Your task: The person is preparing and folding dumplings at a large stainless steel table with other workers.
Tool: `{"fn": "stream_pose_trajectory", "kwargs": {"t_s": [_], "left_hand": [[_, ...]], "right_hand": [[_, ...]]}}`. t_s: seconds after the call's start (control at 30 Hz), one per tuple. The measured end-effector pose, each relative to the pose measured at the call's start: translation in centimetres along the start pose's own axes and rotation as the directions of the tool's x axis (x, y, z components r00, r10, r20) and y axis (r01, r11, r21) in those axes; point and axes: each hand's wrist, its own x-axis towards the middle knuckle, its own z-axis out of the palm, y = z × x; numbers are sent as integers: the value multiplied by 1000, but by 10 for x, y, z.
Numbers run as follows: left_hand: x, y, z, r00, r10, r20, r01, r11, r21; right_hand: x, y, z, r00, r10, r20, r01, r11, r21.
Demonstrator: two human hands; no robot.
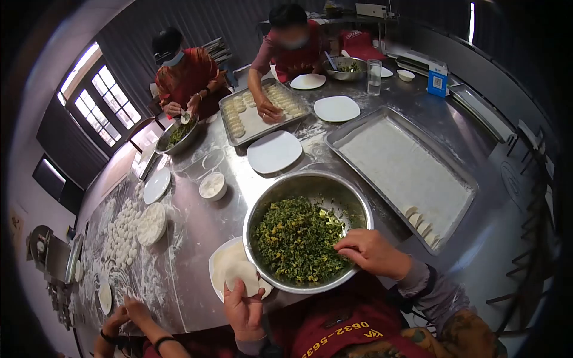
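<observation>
In front of me stands a large steel bowl with chopped green and yellow filling. My left hand holds a round dough wrapper over a white plate of wrappers, left of the bowl. My right hand is at the bowl's right side, its fingers closed at the edge of the filling; what they grip is hidden. To the right lies a metal tray with several folded dumplings in its near corner.
Two people work across the table, one at a tray of dumplings, one with a bowl of filling. Another person's hands are at lower left, near dough pieces. White plates, a flour bowl and a glass stand beyond.
</observation>
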Motion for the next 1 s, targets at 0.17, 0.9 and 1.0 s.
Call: {"fn": "stream_pose_trajectory", "kwargs": {"t_s": [0.17,0.9,1.0], "left_hand": [[1,-3,-13,995,40,-90,-44,998,-50],[-15,-32,39,963,-196,185,225,963,-147],[-16,-28,43,970,-162,181,188,972,-139]], "right_hand": [[-3,5,-27,968,234,-93,-215,960,179],[7,28,-1,882,465,74,-426,722,545],[12,30,2,860,507,60,-425,647,633]]}}
